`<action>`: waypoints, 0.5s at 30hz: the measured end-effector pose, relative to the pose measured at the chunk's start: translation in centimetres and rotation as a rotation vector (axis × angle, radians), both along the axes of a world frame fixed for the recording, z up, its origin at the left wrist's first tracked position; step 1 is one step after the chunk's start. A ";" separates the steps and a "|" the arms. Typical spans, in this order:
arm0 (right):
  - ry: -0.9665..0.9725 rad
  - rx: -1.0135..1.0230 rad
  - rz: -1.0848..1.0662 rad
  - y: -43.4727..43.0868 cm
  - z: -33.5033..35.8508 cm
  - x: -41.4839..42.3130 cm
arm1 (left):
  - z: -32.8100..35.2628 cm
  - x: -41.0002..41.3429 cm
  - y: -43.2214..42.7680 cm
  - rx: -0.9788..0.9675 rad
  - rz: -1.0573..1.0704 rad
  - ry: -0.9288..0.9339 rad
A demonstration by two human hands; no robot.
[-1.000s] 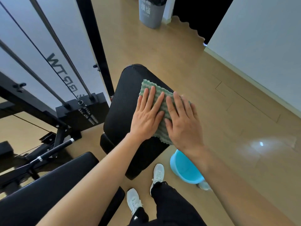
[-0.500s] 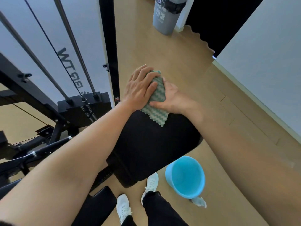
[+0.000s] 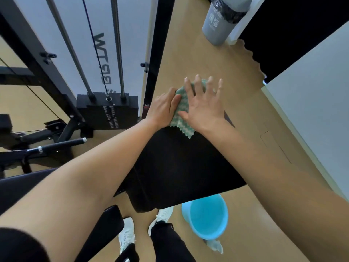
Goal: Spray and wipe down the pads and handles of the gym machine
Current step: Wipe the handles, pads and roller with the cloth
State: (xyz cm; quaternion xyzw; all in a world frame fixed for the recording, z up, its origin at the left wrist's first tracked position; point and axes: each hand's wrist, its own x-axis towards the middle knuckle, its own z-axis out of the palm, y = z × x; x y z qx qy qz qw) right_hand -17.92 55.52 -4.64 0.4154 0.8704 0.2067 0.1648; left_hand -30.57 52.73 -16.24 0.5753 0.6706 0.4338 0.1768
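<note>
Far left on my feed: black frame upright (image 3: 28, 53) running diagonally, and below it a black handle bar (image 3: 60, 144) with a chrome ring, lying low near the floor. Black seat pad (image 3: 17, 188) in the bottom-left corner, mostly behind the left forearm. Next over: two steel guide rods (image 3: 70, 46) and a thin cable (image 3: 95, 44) dropping into the weight stack (image 3: 107, 108), with a white lettered panel (image 3: 132, 44) behind them. Then a second black upright (image 3: 158, 44), just beside the left hand (image 3: 162, 108).

Left hand: at the far top edge of the back pad (image 3: 179, 167), fingers bent over that edge and out of sight, thumb on the left side of the cloth (image 3: 182, 118). I read it as gripping the cloth against the pad edge. Cloth is green and white with wavy stripes, draped over the top of the back pad, its scalloped lower edge hanging onto the pad's face between the two wrists. Right hand (image 3: 205, 106): flat on the cloth, fingers straight and spread, fingertips past the pad's far edge, palm pressing down, released.

Below: two white sneakers (image 3: 126, 235) on the wood floor (image 3: 255, 103) at the pad's near end, dark trousers above them. Light-blue bucket (image 3: 207, 216) on the floor just right of the sneakers, near the pad's lower right corner. Small white item (image 3: 215, 244) just beside it, can't tell what. Top right: grey bin (image 3: 217, 23) with black liner, well apart from the pad. White wall (image 3: 311, 91) down the right side.
</note>
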 end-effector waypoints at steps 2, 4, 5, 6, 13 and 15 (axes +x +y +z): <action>-0.103 0.095 0.077 -0.5 -1.1 -0.7 | -1.7 -0.4 -0.7 -0.001 0.008 -0.026; -0.189 0.126 0.145 -1.0 -2.4 -1.2 | -3.7 -0.7 -1.7 -0.030 0.032 -0.043; -0.224 0.126 0.175 -1.4 -3.1 -1.5 | -4.8 -0.9 -2.4 -0.045 0.048 -0.044; -0.254 0.126 0.204 -1.7 -3.8 -1.7 | -6.0 -1.1 -3.1 -0.062 0.066 -0.048; -0.377 0.063 0.325 -4.8 -10.0 -3.6 | -13.0 -2.2 -8.4 -0.175 0.179 -0.110; -0.390 0.046 0.354 -5.7 -12.0 -4.1 | -14.9 -2.4 -10.1 -0.216 0.230 -0.118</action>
